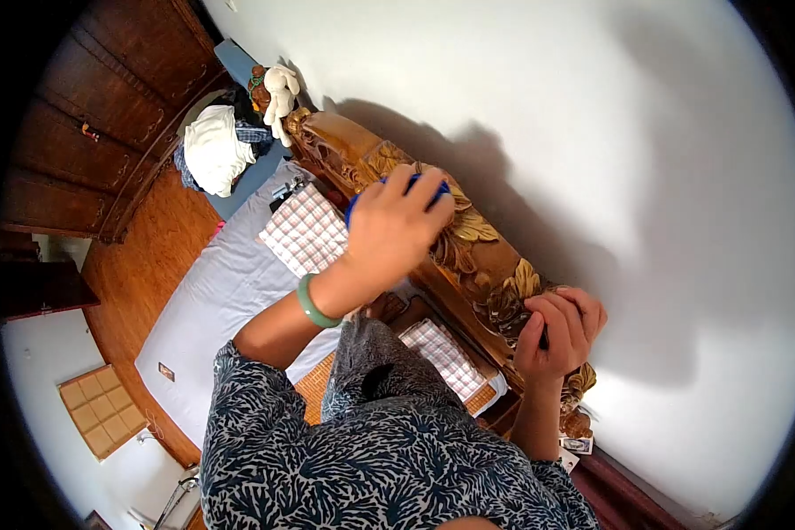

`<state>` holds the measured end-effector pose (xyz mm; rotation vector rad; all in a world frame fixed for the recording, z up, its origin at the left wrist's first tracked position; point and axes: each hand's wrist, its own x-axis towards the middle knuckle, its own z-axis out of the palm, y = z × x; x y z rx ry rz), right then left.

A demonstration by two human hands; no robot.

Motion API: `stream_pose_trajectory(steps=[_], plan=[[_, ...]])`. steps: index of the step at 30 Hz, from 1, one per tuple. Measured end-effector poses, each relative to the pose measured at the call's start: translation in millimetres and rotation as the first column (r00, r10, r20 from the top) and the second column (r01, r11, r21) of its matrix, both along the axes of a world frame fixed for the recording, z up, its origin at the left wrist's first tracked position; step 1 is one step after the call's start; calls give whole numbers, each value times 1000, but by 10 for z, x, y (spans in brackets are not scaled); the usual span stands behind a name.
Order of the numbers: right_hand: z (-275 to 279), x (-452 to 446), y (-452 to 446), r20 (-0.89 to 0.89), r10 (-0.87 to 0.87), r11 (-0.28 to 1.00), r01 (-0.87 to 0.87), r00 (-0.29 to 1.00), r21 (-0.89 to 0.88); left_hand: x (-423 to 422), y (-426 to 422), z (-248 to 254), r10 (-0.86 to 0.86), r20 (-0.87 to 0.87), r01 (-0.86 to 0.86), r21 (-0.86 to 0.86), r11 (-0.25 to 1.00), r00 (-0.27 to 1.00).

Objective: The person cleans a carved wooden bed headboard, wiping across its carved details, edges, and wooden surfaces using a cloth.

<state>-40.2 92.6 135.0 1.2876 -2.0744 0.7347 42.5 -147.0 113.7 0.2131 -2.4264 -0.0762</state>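
Observation:
My left hand (396,225), with a green bangle on its wrist, is closed over a bright blue cloth (353,210). The cloth is mostly hidden under the fingers and lies against the carved wooden headboard (477,287) with gold leaf carvings. My right hand (561,331) is curled over the headboard's top edge at its lower right end. A small dark patch shows between its thumb and fingers, and I cannot make out what it is.
Below the headboard is a bed with a pale sheet (212,300) and a checked pillow (305,231). A second checked pillow (442,353) lies by my legs. A white plush toy (280,97) and piled clothes (216,150) sit beyond. The white wall (539,97) stands close behind.

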Motion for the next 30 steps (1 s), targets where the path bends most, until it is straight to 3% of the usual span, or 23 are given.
stream_pose_trajectory(steps=[4, 6, 7, 9, 12, 16, 17, 18, 20, 22, 23, 24, 26, 28, 30], plan=[[44, 159, 101, 27, -17, 1000, 17, 999, 0, 174, -369, -117, 158, -99, -137, 189, 972, 982], [55, 197, 160, 20, -29, 999, 29, 999, -19, 219, -517, -116, 162, -188, -10, 622, 783, 969], [56, 206, 188, 29, -20, 999, 21, 999, -30, 197, -506, -97, 153, -187, -6, 617, 787, 970], [87, 238, 277, 30, -40, 999, 41, 999, -6, 140, -333, -32, 140, -356, 210, 777, 593, 924], [159, 323, 364, 50, -53, 998, 52, 997, 35, 68, -175, -63, -171, -280, 320, 674, 666, 945], [139, 431, 457, 68, -73, 997, 71, 995, 34, 76, -361, -230, -129, -209, 242, 713, 658, 969], [163, 447, 459, 70, -77, 996, 74, 995, 46, 75, -441, -219, -90, -112, 138, 575, 806, 990], [174, 461, 482, 68, -81, 995, 77, 994, 58, 75, -464, -198, -91, -109, 138, 574, 807, 990], [183, 460, 515, 75, -76, 996, 72, 994, 54, 56, -514, -149, -157, -113, 190, 414, 890, 981], [205, 499, 550, 78, -73, 996, 68, 994, 60, 15, -695, -147, 47, -40, -36, 227, 973, 998], [227, 513, 547, 83, -83, 995, 77, 993, 63, 6, -799, -144, 134, -35, -118, 293, 949, 990], [228, 538, 563, 88, -92, 994, 87, 992, 61, 18, -860, -124, 129, -105, -68, 452, 889, 986], [236, 576, 605, 100, -102, 993, 95, 990, 70, 55, -943, -66, 9, -201, 118, 610, 784, 980], [262, 593, 629, 111, -108, 991, 99, 988, 85, 56, -837, -101, -233, -232, 327, 579, 747, 944], [280, 621, 620, 122, -153, 987, 145, 981, 72, 86, -591, -26, -311, -44, 298, 438, 848, 949]])
